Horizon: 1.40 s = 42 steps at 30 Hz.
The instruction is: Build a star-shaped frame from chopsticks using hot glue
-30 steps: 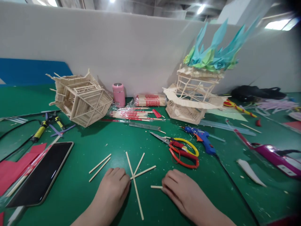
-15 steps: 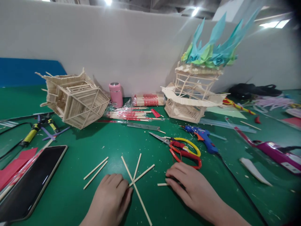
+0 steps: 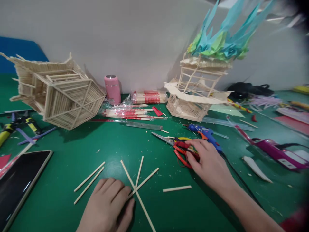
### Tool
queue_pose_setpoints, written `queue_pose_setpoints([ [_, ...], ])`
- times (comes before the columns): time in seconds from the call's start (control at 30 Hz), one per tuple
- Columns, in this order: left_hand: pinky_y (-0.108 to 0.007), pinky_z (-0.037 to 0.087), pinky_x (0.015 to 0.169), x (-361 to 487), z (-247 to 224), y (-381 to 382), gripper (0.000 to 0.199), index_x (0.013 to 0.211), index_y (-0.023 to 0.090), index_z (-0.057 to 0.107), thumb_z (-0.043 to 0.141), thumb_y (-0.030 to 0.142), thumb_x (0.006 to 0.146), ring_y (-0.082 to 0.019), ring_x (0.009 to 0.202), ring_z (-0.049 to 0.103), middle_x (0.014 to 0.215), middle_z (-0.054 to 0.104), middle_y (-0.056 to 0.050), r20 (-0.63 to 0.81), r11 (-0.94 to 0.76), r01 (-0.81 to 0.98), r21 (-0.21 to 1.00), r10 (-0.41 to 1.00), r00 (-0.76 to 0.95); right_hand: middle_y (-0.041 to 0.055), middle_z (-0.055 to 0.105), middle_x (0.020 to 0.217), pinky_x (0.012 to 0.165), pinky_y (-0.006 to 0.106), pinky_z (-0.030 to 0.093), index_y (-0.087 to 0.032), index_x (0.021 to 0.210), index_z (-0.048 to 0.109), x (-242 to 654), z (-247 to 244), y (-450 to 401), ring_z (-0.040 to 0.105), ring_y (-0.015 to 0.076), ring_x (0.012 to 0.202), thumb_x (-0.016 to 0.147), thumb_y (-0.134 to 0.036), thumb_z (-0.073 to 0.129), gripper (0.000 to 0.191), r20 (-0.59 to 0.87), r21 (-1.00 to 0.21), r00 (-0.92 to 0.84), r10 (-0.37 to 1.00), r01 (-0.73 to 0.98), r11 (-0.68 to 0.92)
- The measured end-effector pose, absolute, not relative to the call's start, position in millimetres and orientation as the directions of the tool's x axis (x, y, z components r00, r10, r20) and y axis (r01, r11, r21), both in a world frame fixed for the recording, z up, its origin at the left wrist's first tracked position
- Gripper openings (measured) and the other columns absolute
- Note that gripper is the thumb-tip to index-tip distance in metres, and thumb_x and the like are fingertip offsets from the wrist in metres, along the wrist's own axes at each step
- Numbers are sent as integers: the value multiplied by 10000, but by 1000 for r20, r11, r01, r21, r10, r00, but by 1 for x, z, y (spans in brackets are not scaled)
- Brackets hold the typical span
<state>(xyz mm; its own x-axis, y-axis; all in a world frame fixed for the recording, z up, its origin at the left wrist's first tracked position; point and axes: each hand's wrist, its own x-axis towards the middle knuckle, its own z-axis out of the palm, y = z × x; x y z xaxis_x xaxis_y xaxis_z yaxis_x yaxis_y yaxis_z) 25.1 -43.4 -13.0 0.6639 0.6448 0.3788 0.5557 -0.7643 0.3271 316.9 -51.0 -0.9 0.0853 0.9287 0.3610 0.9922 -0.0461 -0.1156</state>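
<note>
My left hand [image 3: 107,204] rests on the table with its fingers closed at the near end of a short wooden stick [image 3: 149,177]. That stick meets a longer stick [image 3: 146,207] and another short stick [image 3: 139,171] at one point, in a star shape. My right hand [image 3: 207,161] curls its thumb and fingers over the handles of the red-and-yellow scissors [image 3: 180,154], hiding part of them. The blades point to the far left. A loose short stick [image 3: 177,188] lies to the right of the star, and two more sticks [image 3: 89,177] lie beside my left hand.
A blue glue gun [image 3: 205,132] lies just beyond my right hand, its cord running underneath my forearm. Stick-built models stand at the back left [image 3: 72,103] and back right [image 3: 188,106]. Between them are a pink flask [image 3: 112,90] and bundled sticks [image 3: 149,97]. A phone [image 3: 24,180] lies left.
My right hand has left the short stick, which now lies alone, and has moved forward onto the scissors' handles. My left hand stays at the star. The camera view has tilted down slightly.
</note>
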Motion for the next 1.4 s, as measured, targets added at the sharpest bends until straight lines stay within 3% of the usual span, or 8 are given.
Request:
queue_pose_setpoints([
  [0.2, -324, 414, 573, 27, -24, -46, 155, 721, 192, 541, 422, 156, 812, -174, 628, 508, 662, 546, -15, 282, -753, 602, 267, 658, 698, 80, 602, 962, 695, 338, 493, -197, 1008, 531, 343, -12, -45, 602, 216, 817, 818, -355, 406, 277, 223, -259, 147, 964, 962, -87],
  [0.33, -310, 388, 541, 27, -30, -45, 187, 691, 190, 518, 399, 131, 822, -170, 594, 481, 634, 519, -12, 309, -767, 600, 229, 642, 702, 68, 642, 926, 686, 346, 489, -204, 979, 551, 346, -10, -36, 614, 224, 808, 821, -358, 414, 260, 180, -253, 159, 971, 961, -110],
  [0.67, -317, 365, 542, 24, -33, -41, 181, 679, 191, 505, 410, 132, 820, -176, 582, 463, 619, 497, -9, 347, -754, 627, 196, 651, 675, 71, 655, 915, 711, 364, 467, -197, 964, 566, 363, -19, -22, 606, 243, 838, 826, -343, 394, 264, 230, -245, 165, 959, 964, -107],
  [0.8, -323, 367, 548, 22, -34, -40, 169, 687, 194, 504, 413, 142, 821, -177, 575, 471, 615, 494, -4, 352, -753, 631, 186, 651, 673, 47, 644, 924, 731, 323, 464, -217, 939, 575, 364, -15, -24, 600, 215, 845, 816, -358, 406, 252, 256, -244, 153, 954, 966, -90],
  [1.0, -321, 372, 540, 21, -30, -38, 150, 702, 193, 507, 421, 157, 820, -179, 579, 478, 633, 504, -9, 344, -745, 640, 185, 660, 668, 111, 578, 964, 726, 346, 449, -170, 995, 535, 389, -1, -41, 566, 237, 854, 783, -312, 394, 292, 366, -223, 390, 845, 918, -327],
  [1.1, -320, 376, 541, 21, -30, -38, 157, 690, 190, 508, 423, 163, 819, -178, 581, 473, 630, 501, -11, 327, -734, 646, 209, 675, 661, 151, 568, 946, 714, 360, 449, -127, 974, 537, 412, -4, -49, 562, 263, 849, 719, -335, 462, 338, 305, -218, 479, 823, 877, -429],
  [1.27, -322, 377, 544, 24, -29, -39, 191, 669, 178, 526, 409, 153, 818, -174, 582, 461, 616, 498, -16, 337, -717, 656, 235, 693, 637, 115, 627, 842, 644, 320, 455, -135, 917, 544, 430, -16, -46, 598, 234, 728, 681, -389, 494, 350, 131, -255, 558, 820, 818, -516],
  [1.4, -308, 373, 525, 29, -26, -39, 260, 626, 168, 545, 378, 156, 825, -165, 555, 456, 580, 498, -22, 382, -709, 660, 249, 698, 606, 134, 631, 826, 635, 355, 428, -147, 885, 562, 430, -16, -36, 592, 276, 728, 649, -422, 529, 364, 112, -252, 576, 810, 805, -537],
])
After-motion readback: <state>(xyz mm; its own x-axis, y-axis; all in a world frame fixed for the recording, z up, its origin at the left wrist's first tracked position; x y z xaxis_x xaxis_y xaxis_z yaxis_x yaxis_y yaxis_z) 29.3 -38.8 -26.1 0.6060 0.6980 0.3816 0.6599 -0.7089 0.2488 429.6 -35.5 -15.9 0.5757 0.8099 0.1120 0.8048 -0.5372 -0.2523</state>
